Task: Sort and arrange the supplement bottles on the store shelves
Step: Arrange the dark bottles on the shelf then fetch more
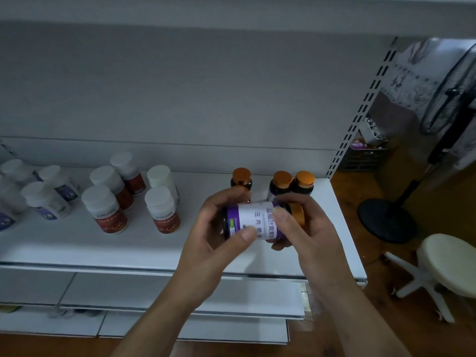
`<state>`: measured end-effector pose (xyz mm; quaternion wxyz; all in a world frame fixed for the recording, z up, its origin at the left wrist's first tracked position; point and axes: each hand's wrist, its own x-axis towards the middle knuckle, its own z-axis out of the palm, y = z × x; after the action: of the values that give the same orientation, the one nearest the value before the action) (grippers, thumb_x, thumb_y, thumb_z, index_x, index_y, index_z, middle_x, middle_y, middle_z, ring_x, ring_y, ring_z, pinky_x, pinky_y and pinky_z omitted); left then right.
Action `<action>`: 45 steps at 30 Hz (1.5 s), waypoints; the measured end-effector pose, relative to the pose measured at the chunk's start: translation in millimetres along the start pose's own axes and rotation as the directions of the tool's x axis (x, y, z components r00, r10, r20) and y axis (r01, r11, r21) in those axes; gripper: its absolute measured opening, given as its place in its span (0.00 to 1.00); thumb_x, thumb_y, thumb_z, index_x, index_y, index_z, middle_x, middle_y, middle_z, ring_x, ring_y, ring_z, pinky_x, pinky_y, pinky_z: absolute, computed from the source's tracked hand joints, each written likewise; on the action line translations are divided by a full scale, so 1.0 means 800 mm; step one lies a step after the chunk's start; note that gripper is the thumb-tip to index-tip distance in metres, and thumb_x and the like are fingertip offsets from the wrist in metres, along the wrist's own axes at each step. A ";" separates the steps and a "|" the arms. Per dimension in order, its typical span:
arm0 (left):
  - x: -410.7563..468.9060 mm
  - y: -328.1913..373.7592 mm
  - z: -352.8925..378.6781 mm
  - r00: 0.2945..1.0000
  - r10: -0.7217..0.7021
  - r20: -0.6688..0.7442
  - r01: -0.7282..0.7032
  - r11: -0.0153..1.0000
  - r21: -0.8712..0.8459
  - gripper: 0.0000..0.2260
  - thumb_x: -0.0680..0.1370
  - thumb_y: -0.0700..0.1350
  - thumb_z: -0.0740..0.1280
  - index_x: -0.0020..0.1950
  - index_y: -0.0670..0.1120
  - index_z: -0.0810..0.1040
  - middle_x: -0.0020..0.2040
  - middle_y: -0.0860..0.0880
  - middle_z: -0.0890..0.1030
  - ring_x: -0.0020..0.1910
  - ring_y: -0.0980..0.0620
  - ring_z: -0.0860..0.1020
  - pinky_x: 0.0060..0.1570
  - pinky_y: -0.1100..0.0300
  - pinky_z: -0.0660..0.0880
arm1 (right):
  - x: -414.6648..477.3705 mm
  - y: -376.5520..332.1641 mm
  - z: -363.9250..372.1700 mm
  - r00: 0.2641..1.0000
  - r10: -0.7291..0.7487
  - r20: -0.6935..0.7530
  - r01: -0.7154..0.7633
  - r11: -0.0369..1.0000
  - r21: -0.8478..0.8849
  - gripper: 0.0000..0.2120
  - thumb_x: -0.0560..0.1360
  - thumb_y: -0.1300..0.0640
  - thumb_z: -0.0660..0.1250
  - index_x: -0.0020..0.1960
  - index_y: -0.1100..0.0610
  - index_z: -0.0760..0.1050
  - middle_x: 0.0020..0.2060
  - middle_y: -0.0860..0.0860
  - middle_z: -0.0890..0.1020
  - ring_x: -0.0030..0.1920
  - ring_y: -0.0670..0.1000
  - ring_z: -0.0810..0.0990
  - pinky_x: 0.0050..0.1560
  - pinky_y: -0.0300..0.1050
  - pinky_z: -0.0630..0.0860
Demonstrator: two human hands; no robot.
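Note:
A dark bottle with a purple-and-white label (257,220) and an orange cap lies sideways between both hands, above the front of the white shelf (77,251). My left hand (219,233) grips its base end, thumb across the label. My right hand (306,233) holds the cap end. Behind them on the shelf stand three similar orange-capped dark bottles (292,182); a fourth is partly hidden by my left fingers. White-capped bottles with red labels (105,210) stand mid-shelf. At the far left are white-capped bottles with purple labels (46,199).
The slotted shelf upright (360,112) rises at the right end. Lower white shelves (180,295) jut out below. Right of the unit, on the wooden floor, are a standing fan (386,220), a white stool (448,264) and a dark crate (365,155).

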<state>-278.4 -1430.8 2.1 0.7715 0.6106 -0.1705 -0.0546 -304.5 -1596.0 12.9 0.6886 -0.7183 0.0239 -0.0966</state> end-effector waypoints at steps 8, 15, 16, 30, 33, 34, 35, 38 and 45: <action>0.002 -0.001 0.003 0.994 -0.061 -0.089 0.065 0.997 0.042 0.18 0.70 0.51 0.72 0.58 0.49 0.79 0.52 0.51 0.83 0.53 0.52 0.81 0.46 0.64 0.78 | 0.004 -0.002 -0.002 0.999 0.045 0.020 -0.045 0.998 0.033 0.16 0.74 0.43 0.67 0.59 0.47 0.74 0.44 0.45 0.85 0.36 0.51 0.84 0.35 0.38 0.79; -0.002 0.001 0.010 0.988 -0.074 -0.135 0.082 0.995 0.052 0.14 0.73 0.48 0.74 0.58 0.49 0.79 0.52 0.52 0.83 0.53 0.52 0.81 0.46 0.63 0.79 | 0.003 0.005 -0.009 0.991 0.101 0.089 -0.107 0.992 0.072 0.21 0.74 0.41 0.64 0.64 0.48 0.72 0.46 0.45 0.84 0.39 0.49 0.83 0.37 0.38 0.79; -0.002 0.001 0.012 0.978 -0.116 -0.171 0.126 0.991 0.047 0.12 0.74 0.51 0.72 0.56 0.49 0.80 0.51 0.52 0.84 0.53 0.51 0.82 0.47 0.62 0.79 | 0.001 0.006 -0.010 0.990 0.098 0.104 -0.107 0.991 0.079 0.21 0.75 0.41 0.64 0.65 0.49 0.71 0.48 0.45 0.84 0.42 0.49 0.84 0.38 0.38 0.79; -0.052 -0.012 0.057 0.916 -0.222 -0.334 0.255 0.965 0.059 0.18 0.70 0.58 0.63 0.49 0.47 0.81 0.42 0.52 0.84 0.42 0.55 0.83 0.39 0.66 0.79 | -0.043 0.034 -0.020 0.984 0.138 0.117 -0.159 0.968 0.196 0.27 0.70 0.53 0.75 0.67 0.47 0.69 0.51 0.46 0.83 0.53 0.48 0.83 0.43 0.38 0.80; -0.071 -0.016 0.060 0.914 -0.213 -0.345 0.257 0.962 0.087 0.17 0.71 0.58 0.64 0.49 0.47 0.81 0.42 0.53 0.84 0.44 0.54 0.83 0.41 0.64 0.80 | -0.061 0.037 -0.021 0.982 0.155 0.112 -0.173 0.970 0.174 0.24 0.71 0.52 0.69 0.66 0.46 0.70 0.48 0.45 0.83 0.50 0.48 0.83 0.42 0.39 0.80; -0.077 -0.018 0.060 0.915 -0.214 -0.342 0.260 0.961 0.094 0.17 0.72 0.57 0.63 0.50 0.46 0.81 0.43 0.53 0.84 0.45 0.54 0.83 0.41 0.63 0.80 | -0.068 0.038 -0.021 0.982 0.158 0.104 -0.174 0.970 0.168 0.22 0.72 0.50 0.68 0.65 0.46 0.70 0.48 0.44 0.83 0.49 0.48 0.83 0.42 0.39 0.80; -0.084 -0.019 0.060 0.917 -0.219 -0.333 0.264 0.960 0.096 0.17 0.72 0.57 0.63 0.50 0.46 0.81 0.43 0.52 0.84 0.45 0.54 0.83 0.42 0.63 0.80 | -0.078 0.038 -0.021 0.983 0.160 0.088 -0.173 0.972 0.158 0.20 0.73 0.48 0.68 0.64 0.45 0.71 0.47 0.43 0.83 0.48 0.47 0.83 0.42 0.40 0.80; -0.104 -0.020 0.060 0.931 -0.255 -0.262 0.285 0.955 0.083 0.19 0.72 0.57 0.63 0.52 0.45 0.81 0.45 0.51 0.84 0.47 0.53 0.83 0.42 0.62 0.80 | -0.111 0.030 -0.029 0.984 0.180 -0.005 -0.178 0.978 0.105 0.19 0.73 0.43 0.65 0.62 0.46 0.74 0.48 0.43 0.84 0.47 0.46 0.83 0.41 0.40 0.80; -0.167 -0.030 0.069 0.919 -0.347 0.189 0.308 0.929 0.206 0.13 0.75 0.58 0.68 0.52 0.52 0.82 0.47 0.52 0.84 0.49 0.54 0.82 0.49 0.61 0.79 | -0.263 0.017 -0.045 0.893 0.245 -0.377 -0.238 0.969 0.066 0.10 0.76 0.54 0.68 0.57 0.46 0.80 0.49 0.48 0.85 0.48 0.47 0.84 0.43 0.39 0.80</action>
<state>-418.9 -1448.9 -36.3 0.6718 0.6848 -0.1548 -0.2363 -515.1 -1596.7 -21.8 0.6837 -0.6710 0.2458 -0.1484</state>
